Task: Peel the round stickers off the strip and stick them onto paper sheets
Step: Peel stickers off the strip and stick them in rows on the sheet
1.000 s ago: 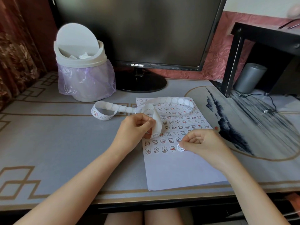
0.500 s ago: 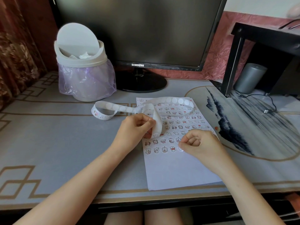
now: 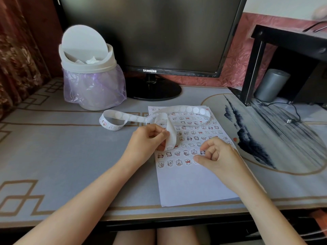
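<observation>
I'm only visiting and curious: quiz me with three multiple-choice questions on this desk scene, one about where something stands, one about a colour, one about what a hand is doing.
1. Where does the bin stand?
A. on the floor
B. left of the monitor
C. on a chair

2. What colour is the bag lining the bin?
A. green
B. black
C. pale purple

3. What is the left hand doing?
A. pinching the sticker strip
B. lying flat
C. holding a pen

Answers:
1 B: the bin sits beside the monitor's foot, on its left.
2 C: purple film hangs round the bin.
3 A: thumb and fingers close on a bend of the sticker strip.
</observation>
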